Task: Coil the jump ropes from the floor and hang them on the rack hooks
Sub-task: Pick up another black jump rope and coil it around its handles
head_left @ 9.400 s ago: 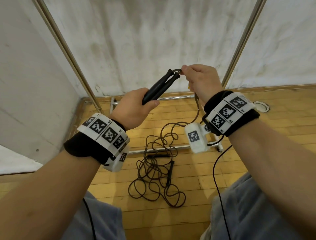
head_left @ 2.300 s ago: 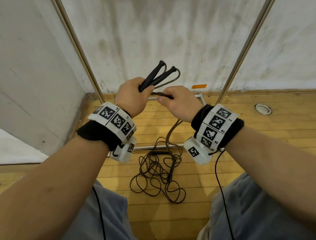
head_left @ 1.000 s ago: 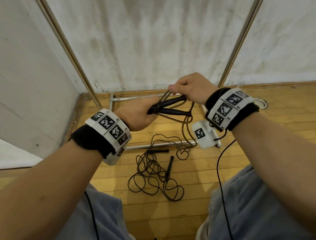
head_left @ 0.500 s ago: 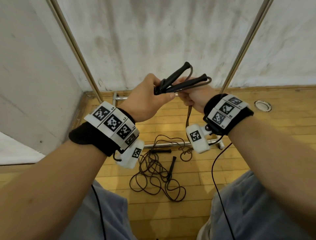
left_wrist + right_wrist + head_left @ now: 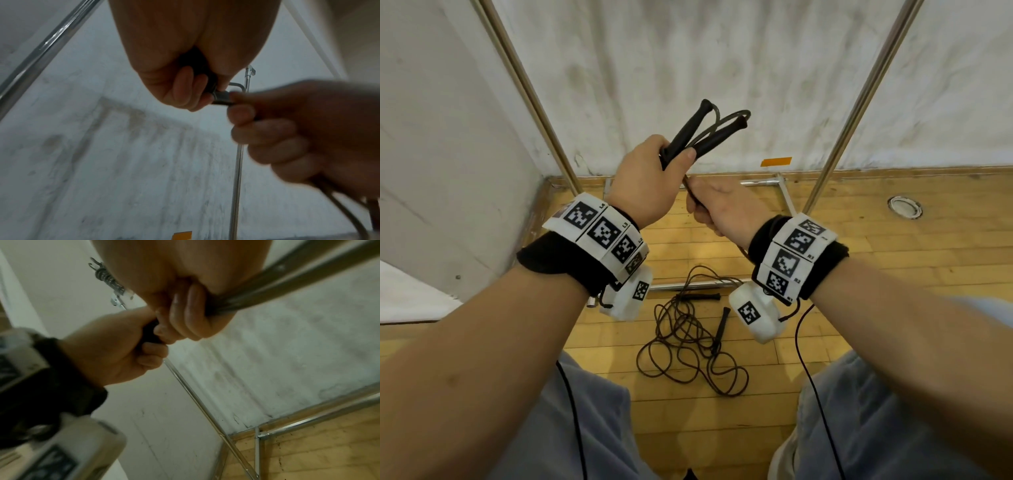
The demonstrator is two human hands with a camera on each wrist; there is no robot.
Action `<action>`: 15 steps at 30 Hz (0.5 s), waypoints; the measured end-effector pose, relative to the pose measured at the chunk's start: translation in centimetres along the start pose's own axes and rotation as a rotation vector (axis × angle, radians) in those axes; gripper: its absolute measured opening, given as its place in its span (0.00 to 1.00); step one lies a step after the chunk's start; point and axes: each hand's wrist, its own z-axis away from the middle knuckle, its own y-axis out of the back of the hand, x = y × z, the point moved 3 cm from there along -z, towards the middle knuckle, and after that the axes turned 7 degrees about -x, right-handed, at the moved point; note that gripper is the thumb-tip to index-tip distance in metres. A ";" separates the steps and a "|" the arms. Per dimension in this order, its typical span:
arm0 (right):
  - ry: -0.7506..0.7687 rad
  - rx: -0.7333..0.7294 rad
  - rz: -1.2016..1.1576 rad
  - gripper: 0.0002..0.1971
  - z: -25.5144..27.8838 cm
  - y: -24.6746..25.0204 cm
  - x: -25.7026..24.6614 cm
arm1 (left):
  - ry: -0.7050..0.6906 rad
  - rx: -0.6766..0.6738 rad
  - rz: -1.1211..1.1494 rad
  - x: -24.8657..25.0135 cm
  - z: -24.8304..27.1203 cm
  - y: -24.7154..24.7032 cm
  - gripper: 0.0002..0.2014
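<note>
My left hand (image 5: 654, 171) grips the two black handles (image 5: 697, 135) of a jump rope, their tips pointing up and to the right. Just below and right of it, my right hand (image 5: 719, 205) is closed around that rope's cord (image 5: 267, 295), which runs down past my wrist. The left wrist view shows both hands close together, left hand (image 5: 191, 91) on a handle and right hand (image 5: 277, 129) on the cord. A second jump rope (image 5: 688, 339) lies tangled on the wooden floor between my legs, its black handles (image 5: 719, 329) among the loops.
Two slanted metal rack poles (image 5: 534, 102) (image 5: 859, 99) rise in front of a stained white wall. The rack's base bars (image 5: 780, 192) lie on the floor. An orange tape strip (image 5: 775, 161) sits on the wall and a round metal floor fitting (image 5: 904, 207) at right.
My right hand has dropped from beside the handles to below my left hand, drawing the cord down. The handles stay raised in my left hand. More rope has left the floor since earlier.
</note>
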 end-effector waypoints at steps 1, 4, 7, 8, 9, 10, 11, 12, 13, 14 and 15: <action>0.022 0.004 0.036 0.21 0.3 0.0 -0.3 | 0.001 0.011 -0.011 -0.1 -0.1 -0.1 0.14; 0.072 0.004 0.140 0.20 0.8 0.1 -1.0 | 0.001 0.033 -0.002 -0.6 -0.2 -0.3 0.12; 0.086 0.013 0.270 0.20 0.8 0.3 -1.3 | 0.027 0.024 -0.014 -1.2 -0.5 -0.4 0.13; 0.088 0.012 0.298 0.20 0.8 0.2 -1.3 | 0.041 0.017 -0.032 -1.4 -0.5 -0.6 0.13; 0.086 0.012 0.314 0.19 0.8 0.2 -1.2 | 0.055 0.011 -0.051 -1.4 -0.5 -0.8 0.13; 0.080 0.011 0.326 0.19 0.8 0.3 -1.1 | 0.063 0.008 -0.065 -1.4 -0.6 -1.1 0.13; 0.073 0.012 0.340 0.19 0.9 0.4 -1.1 | 0.062 0.010 -0.074 -1.4 -0.6 -1.2 0.13; 0.064 0.016 0.357 0.20 0.9 0.7 -1.1 | 0.055 0.013 -0.076 -1.4 -0.6 -1.2 0.13; 0.054 0.023 0.377 0.21 0.9 1.1 -1.1 | 0.046 0.016 -0.071 -1.4 -0.7 -1.1 0.14; 0.044 0.039 0.400 0.21 0.8 1.6 -1.1 | 0.038 0.018 -0.065 -1.4 -0.7 -1.0 0.15; 0.035 0.063 0.420 0.21 0.8 2.2 -1.1 | 0.032 0.017 -0.062 -1.5 -0.8 -0.9 0.15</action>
